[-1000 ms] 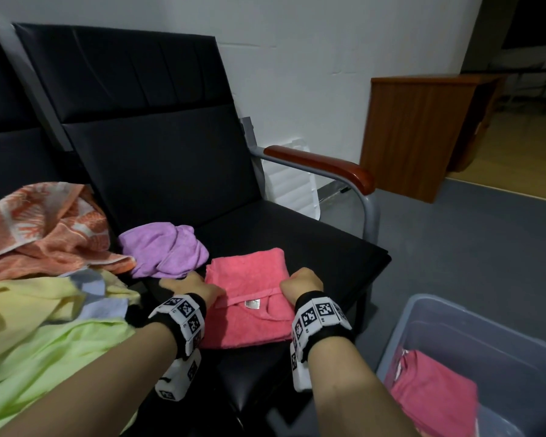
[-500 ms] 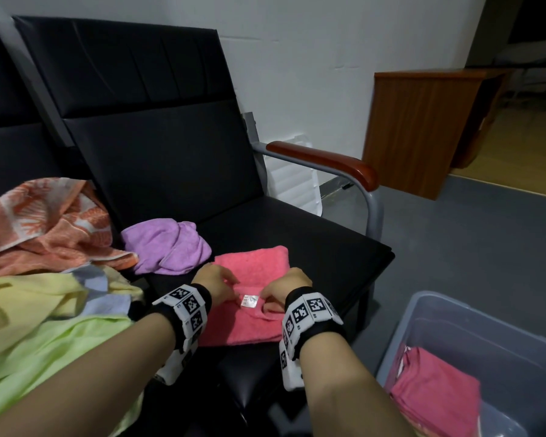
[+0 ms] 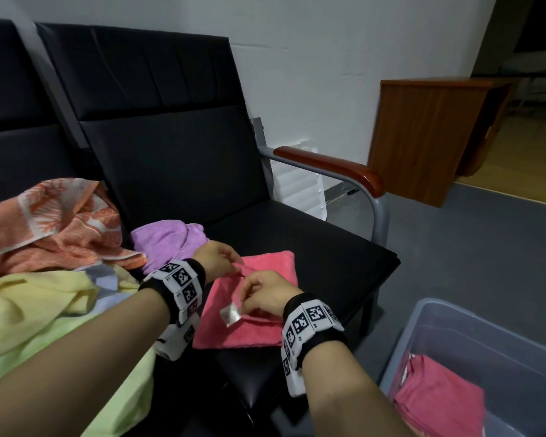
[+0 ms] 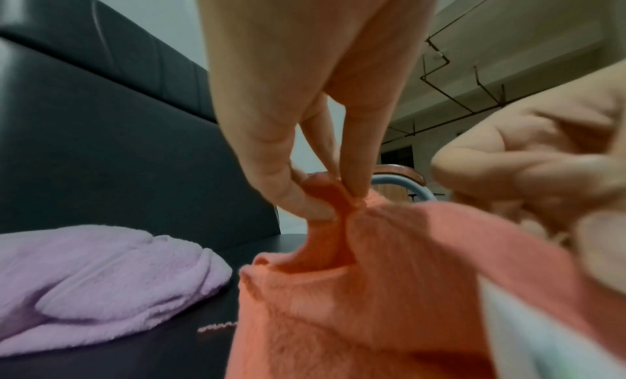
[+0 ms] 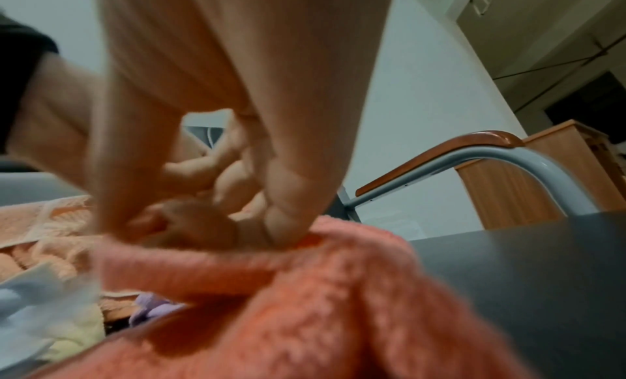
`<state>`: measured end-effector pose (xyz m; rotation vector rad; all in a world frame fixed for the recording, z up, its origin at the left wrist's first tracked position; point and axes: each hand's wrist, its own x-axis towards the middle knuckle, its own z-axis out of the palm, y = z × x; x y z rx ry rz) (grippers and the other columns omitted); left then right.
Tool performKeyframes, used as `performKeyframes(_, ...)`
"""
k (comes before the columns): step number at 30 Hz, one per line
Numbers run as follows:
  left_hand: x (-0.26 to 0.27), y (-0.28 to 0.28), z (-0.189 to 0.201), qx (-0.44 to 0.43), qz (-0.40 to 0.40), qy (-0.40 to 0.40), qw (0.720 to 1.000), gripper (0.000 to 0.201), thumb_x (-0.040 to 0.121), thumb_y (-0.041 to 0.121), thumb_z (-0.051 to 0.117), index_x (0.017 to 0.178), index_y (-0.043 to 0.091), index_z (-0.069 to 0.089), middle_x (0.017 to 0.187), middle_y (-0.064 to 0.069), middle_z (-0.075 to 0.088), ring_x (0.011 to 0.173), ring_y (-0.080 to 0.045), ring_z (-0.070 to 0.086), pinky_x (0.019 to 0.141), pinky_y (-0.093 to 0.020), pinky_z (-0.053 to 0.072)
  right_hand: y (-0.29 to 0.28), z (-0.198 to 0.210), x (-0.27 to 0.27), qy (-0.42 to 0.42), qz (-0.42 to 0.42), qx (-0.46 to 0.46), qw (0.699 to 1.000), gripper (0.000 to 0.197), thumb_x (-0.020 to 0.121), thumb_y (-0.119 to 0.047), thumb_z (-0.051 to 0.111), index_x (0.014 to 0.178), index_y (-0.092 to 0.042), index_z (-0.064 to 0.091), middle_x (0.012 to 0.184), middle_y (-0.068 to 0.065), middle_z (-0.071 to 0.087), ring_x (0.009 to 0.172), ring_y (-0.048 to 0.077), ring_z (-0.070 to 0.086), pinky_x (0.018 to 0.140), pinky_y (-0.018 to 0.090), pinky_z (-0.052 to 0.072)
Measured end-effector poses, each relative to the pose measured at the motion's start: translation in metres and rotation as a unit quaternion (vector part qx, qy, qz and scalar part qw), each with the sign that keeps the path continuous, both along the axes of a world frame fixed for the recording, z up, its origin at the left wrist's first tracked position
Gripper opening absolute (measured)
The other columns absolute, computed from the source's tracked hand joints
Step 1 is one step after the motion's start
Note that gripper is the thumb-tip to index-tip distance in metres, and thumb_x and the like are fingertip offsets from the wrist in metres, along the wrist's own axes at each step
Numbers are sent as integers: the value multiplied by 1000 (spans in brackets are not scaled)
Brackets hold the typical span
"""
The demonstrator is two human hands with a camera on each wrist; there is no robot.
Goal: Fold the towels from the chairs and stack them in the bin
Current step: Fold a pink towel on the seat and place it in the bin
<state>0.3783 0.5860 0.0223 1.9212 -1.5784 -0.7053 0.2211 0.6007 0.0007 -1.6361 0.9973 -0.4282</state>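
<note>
A folded pink towel (image 3: 265, 272) lies on the black chair seat (image 3: 328, 257), its white label (image 3: 230, 314) turned up. My left hand (image 3: 234, 269) pinches a raised bit of its edge between thumb and fingers, seen close in the left wrist view on the pink towel (image 4: 338, 291). My right hand (image 3: 249, 298) grips a fold of the pink towel (image 5: 305, 291) near the label, fingers curled into the cloth. The grey bin (image 3: 517, 357) stands on the floor at lower right with a folded dark pink towel (image 3: 435, 402) inside.
A crumpled purple towel (image 3: 167, 241) lies on the seat just left of my left hand. Orange patterned (image 3: 44, 228), yellow (image 3: 32, 298) and green (image 3: 13, 351) towels pile on the left chair. A wooden armrest (image 3: 334, 165) bounds the seat; a wooden cabinet (image 3: 423, 134) stands behind.
Both hands moved inward from the towel's sides to its middle and now pinch the cloth near the label. The label has turned up.
</note>
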Motion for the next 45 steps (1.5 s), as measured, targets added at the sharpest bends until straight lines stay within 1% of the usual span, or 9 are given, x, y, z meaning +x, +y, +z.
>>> performKeyframes(7, 4, -1, -3, 35, 44, 61, 997, 9, 79, 3, 67, 72, 6, 71, 73, -11, 66, 69, -20, 59, 75, -35, 53, 2, -1, 2, -21, 57, 31, 998, 27, 78, 11, 70, 73, -11, 55, 99, 30, 67, 95, 43, 65, 83, 44, 55)
performKeyframes(12, 14, 3, -15, 84, 75, 32, 993, 6, 71, 3, 72, 67, 2, 68, 65, -12, 62, 65, -23, 58, 72, -39, 55, -7, -7, -5, -24, -91, 17, 995, 22, 77, 6, 70, 76, -12, 58, 71, 13, 67, 54, 18, 58, 52, 29, 49)
performKeyframes(18, 28, -1, -38, 182, 106, -44, 977, 40, 45, 28, 80, 79, 8, 70, 75, -10, 67, 74, -24, 68, 75, -33, 59, -29, -13, -23, 98, -323, -57, 940, 18, 83, -16, 55, 93, -20, 69, 103, 2, 68, 100, 23, 63, 83, 31, 51)
performKeyframes(23, 14, 4, -35, 195, 127, -33, 972, 52, 72, 29, 79, 110, -1, 63, 109, -19, 68, 103, -32, 65, 90, -40, 54, -35, -18, -34, 213, -306, 8, 928, 30, 84, -22, 54, 109, -10, 63, 112, 9, 63, 99, 28, 61, 75, 31, 50)
performKeyframes(27, 10, 1, -40, 221, 149, -25, 964, 52, 75, 28, 78, 115, 0, 60, 115, -23, 65, 92, -27, 64, 71, -29, 45, -39, -20, -39, 195, -289, 42, 936, 16, 89, -22, 54, 94, -7, 58, 94, 8, 60, 66, 17, 56, 58, 26, 46)
performKeyframes(30, 9, -1, -41, 225, 139, -44, 963, 49, 80, 27, 74, 117, -1, 60, 100, -18, 65, 93, -27, 62, 71, -28, 42, -41, -20, -40, 168, -279, 73, 943, 16, 85, -21, 61, 92, -8, 56, 97, 9, 62, 83, 22, 64, 70, 28, 53)
performKeyframes(33, 6, -2, -39, 232, 121, -38, 964, 50, 80, 24, 75, 121, 0, 59, 119, -18, 62, 113, -31, 59, 89, -34, 48, -41, -19, -40, 149, -261, 91, 949, 16, 83, -19, 63, 89, -8, 54, 103, 11, 63, 92, 24, 65, 70, 28, 52)
performKeyframes(39, -4, 1, -22, 226, 103, -5, 969, 36, 85, 14, 69, 115, -1, 58, 69, -9, 50, 60, -19, 46, 54, -24, 36, -43, -10, -42, 167, -226, 85, 956, 25, 85, -16, 58, 108, -6, 61, 95, 10, 61, 77, 23, 59, 55, 26, 46)
performKeyframes(45, -38, 6, 2, 142, 85, 51, 985, 23, 88, 1, 60, 110, 2, 55, 68, -4, 45, 54, -13, 39, 45, -20, 30, -44, -4, -60, 131, -256, 95, 953, 18, 88, -5, 55, 104, 0, 62, 89, 14, 58, 64, 25, 60, 41, 26, 45)
